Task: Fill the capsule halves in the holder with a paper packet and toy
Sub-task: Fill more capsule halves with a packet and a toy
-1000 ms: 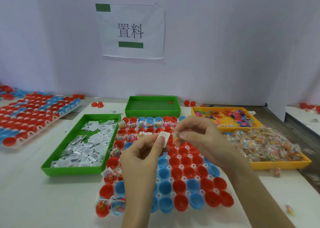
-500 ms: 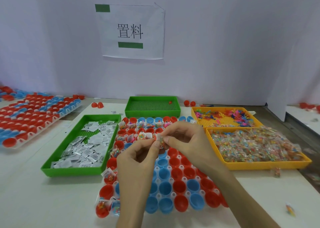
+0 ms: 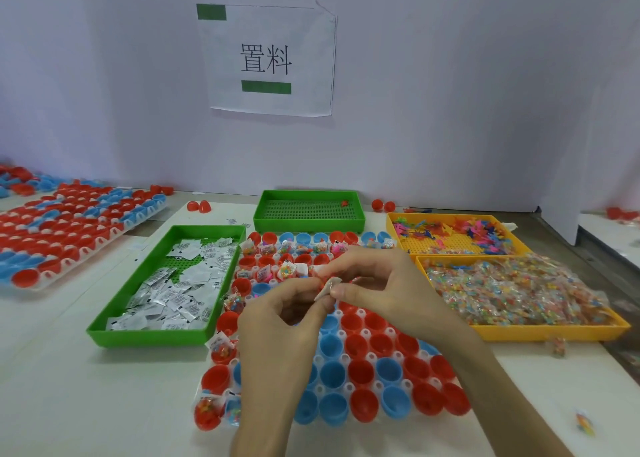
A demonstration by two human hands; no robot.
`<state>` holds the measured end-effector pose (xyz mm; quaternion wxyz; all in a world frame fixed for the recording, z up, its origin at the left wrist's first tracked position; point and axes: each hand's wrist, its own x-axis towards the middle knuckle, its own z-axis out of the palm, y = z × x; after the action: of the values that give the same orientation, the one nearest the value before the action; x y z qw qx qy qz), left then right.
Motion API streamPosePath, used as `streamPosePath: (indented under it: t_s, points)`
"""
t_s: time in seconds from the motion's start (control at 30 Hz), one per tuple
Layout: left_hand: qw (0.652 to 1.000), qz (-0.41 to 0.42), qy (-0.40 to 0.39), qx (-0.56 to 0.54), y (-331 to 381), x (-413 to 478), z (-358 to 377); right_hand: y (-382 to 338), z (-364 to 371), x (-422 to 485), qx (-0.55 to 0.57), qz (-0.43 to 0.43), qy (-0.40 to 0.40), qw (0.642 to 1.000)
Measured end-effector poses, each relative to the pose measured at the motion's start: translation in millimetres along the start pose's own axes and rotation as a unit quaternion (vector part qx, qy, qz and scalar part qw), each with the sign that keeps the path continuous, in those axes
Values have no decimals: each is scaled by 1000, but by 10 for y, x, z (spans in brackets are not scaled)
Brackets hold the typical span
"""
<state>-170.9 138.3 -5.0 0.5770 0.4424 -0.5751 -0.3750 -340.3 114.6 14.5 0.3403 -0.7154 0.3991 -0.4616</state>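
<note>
**Q:** Which step is in hand?

**A:** Loading one cup. The left hand (image 3: 277, 321) and right hand (image 3: 384, 283) meet above the middle of the holder (image 3: 372, 356), and both pinch a white packet (image 3: 327, 286) between thumb and fingertip. The packet is clear of the cups. I cannot tell whether a toy is tucked in with it.

**Q:** How far along?

**A:** In my judgement, under half. The halves (image 3: 381, 344) along the 12 o'clock rows and the 9 o'clock edge show packets and toys. Those from the centre toward 6 and 3 o'clock look bare.

**Q:** What does the next move call for?

**A:** Probably one hand letting go and the other lowering the packet into a bare half just below, with a toy to go with it.

**Q:** Surroundings?

**A:** A green tray (image 3: 104, 332) of packets lies at 9 o'clock of the holder. A yellow tray (image 3: 554, 332) of bagged toys lies at 3 o'clock, and a loose bag (image 3: 585, 422) lies on the table at 4 o'clock.

**Q:** Obstructions?

**A:** The forearms cover the near cups. The filled cups crowd the far rows, so a dropped packet could land in the wrong half.
</note>
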Motion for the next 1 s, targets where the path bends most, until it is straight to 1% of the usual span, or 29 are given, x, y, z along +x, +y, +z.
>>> streamPosePath:
  t_s: [0.1,0.27,0.33,0.37,0.43,0.5,0.53,0.6,0.7,0.83,1.0]
  points:
    - [1000,-16,8,-17,7,-11,9,12,0,-5,-3,0,16,1000]
    - [999,-12,-13,-28,45,-29,17,-6,-15,-8,15,4,13,1000]
    - [999,-12,-14,-27,50,-24,10,-15,-46,5,4,10,30,999]
    - [999,-10,-7,-30,50,-18,1,-9,-77,14,-2,20,57,998]
    - [999,-2,21,-33,49,-11,-27,36,-173,42,-35,53,145,987]
    - [998,16,50,-31,70,-3,-64,99,-272,102,-120,73,216,966]
    - [997,23,63,-32,86,3,-80,131,-305,144,-158,76,231,957]
    - [995,34,87,-46,114,17,-112,201,-327,261,-226,73,229,944]
    - [991,47,108,-57,149,8,-149,329,-296,433,-310,92,184,928]
    - [987,61,137,-52,183,-5,-219,494,-197,561,-331,120,132,927]
    - [985,62,153,-48,181,18,-255,572,-98,638,-359,113,114,920]
